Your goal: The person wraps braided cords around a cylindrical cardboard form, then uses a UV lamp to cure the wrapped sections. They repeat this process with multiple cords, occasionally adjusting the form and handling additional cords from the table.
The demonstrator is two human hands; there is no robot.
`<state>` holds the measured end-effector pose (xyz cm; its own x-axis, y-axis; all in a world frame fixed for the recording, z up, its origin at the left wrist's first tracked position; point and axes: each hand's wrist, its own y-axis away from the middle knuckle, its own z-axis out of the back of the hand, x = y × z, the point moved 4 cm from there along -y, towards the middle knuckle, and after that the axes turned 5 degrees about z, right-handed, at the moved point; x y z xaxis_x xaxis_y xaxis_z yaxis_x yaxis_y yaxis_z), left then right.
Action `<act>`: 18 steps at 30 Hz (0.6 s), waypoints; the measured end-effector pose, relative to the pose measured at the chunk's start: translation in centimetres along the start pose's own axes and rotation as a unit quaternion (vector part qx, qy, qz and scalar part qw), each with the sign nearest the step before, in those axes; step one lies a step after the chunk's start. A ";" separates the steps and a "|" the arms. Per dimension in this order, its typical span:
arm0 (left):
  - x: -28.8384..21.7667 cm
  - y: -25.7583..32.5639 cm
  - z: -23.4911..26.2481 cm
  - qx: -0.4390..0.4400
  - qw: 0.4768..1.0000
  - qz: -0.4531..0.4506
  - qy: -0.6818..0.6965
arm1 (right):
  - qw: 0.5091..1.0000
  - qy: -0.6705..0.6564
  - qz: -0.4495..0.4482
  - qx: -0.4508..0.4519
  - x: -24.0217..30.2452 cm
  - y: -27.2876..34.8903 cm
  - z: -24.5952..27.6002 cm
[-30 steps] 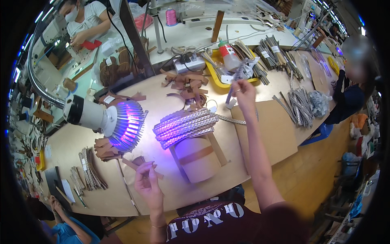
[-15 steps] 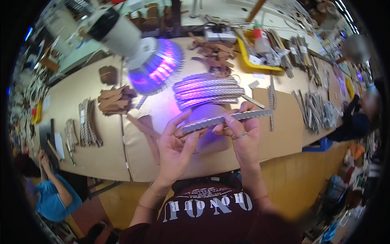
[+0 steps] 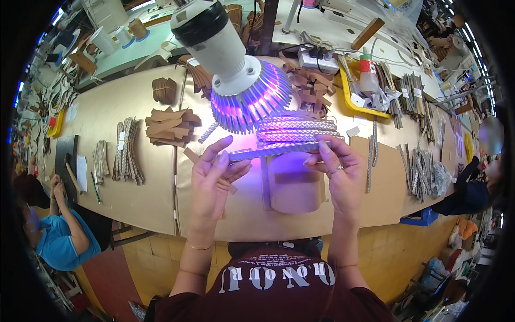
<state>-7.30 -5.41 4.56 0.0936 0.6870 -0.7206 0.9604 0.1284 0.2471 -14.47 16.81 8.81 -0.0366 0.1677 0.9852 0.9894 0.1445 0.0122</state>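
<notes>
A silvery braided strap is stretched nearly level between my two hands. My left hand pinches its left end between thumb and fingertips. Its right end is gripped by my right hand, which has a ring on one finger. Just beyond the strap lies a stack of similar braided straps, lit purple by a lamp with a finned head. Below the strap, a tan curved block rests on the table, its upper part partly covered by the strap.
Brown leather strips and a bundle of braided straps lie to the left. At the far right are a yellow tray with a bottle, and more braided strips. A person in a blue top sits at left.
My hands have moved apart toward the strap's ends, and the strap is now closer to level. The whole view has shifted, with the lamp appearing further right.
</notes>
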 end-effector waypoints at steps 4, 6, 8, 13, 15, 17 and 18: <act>0.1 -1.1 1.0 0.057 0.976 0.088 0.191 | 1.000 0.006 0.006 -0.005 -0.2 -0.5 -0.4; 0.0 -1.6 1.2 0.042 0.970 0.109 0.213 | 1.000 -0.001 0.005 -0.011 -0.5 -0.6 -0.4; -0.3 -1.9 0.8 0.048 0.979 0.082 0.180 | 1.000 0.006 0.006 -0.029 -0.6 -0.8 0.0; -0.2 -1.5 -1.3 0.046 0.999 0.004 0.019 | 0.997 0.013 0.017 -0.079 -0.5 -1.2 2.0; -0.3 -2.1 -2.1 0.080 0.995 -0.008 0.051 | 0.993 0.019 0.027 -0.118 -0.3 -1.2 3.1; -0.4 -2.4 -2.8 0.127 0.990 -0.023 0.051 | 0.992 0.017 0.044 -0.117 0.0 -1.2 3.7; -0.1 -2.4 -3.0 0.103 0.994 -0.010 0.042 | 0.992 0.015 0.050 -0.118 0.1 -1.1 3.9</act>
<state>-10.41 -3.69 5.98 0.0599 0.7438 -0.6657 0.9960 -0.0004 0.0893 -16.09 20.51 8.22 0.0633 0.1392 0.9882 0.9933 -0.1050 -0.0489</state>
